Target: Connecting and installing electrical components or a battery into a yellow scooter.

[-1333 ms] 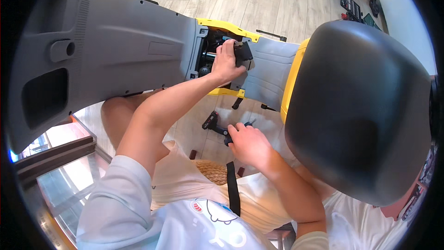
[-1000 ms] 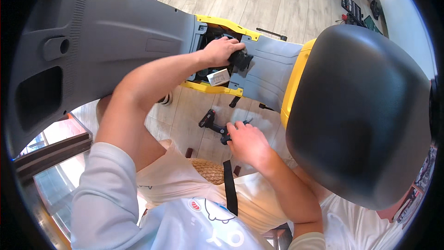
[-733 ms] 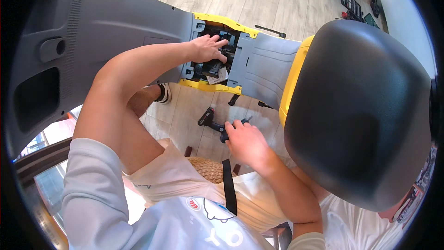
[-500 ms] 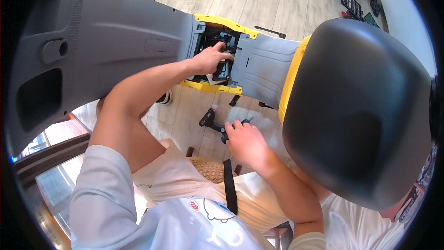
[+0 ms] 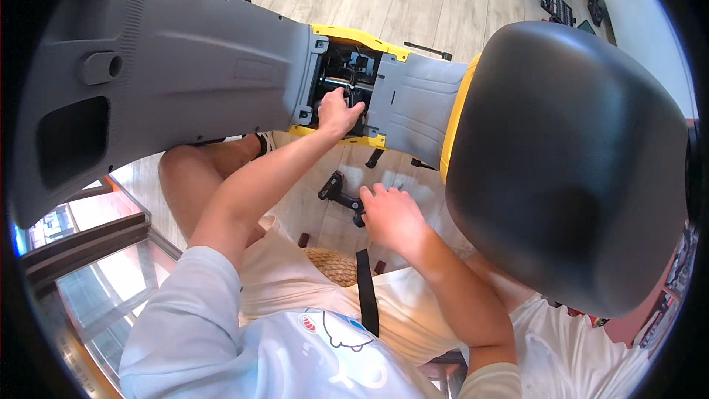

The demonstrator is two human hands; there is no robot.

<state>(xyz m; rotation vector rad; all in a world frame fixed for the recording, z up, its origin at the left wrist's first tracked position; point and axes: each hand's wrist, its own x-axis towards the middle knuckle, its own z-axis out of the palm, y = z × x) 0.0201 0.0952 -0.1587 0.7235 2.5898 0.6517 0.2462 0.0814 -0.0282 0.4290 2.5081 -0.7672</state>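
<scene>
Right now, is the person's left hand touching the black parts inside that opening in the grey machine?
Touching. The head view shows the left hand reaching into the open compartment, its fingers curled against the black parts there.

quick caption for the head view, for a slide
Left hand reaches into a grey-and-yellow machine's open compartment; right hand rests on a black tool.

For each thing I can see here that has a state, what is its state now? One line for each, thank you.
left hand: reaching into the open compartment, fingers curled around a dark part.
right hand: resting on the black tool, whether gripping it is unclear.
open compartment: uncovered, dark parts and wires visible.
grey panel: lying across above the person's lap.
black tool: lying on the wooden floor.
black seat back: tilted toward the camera.
</scene>
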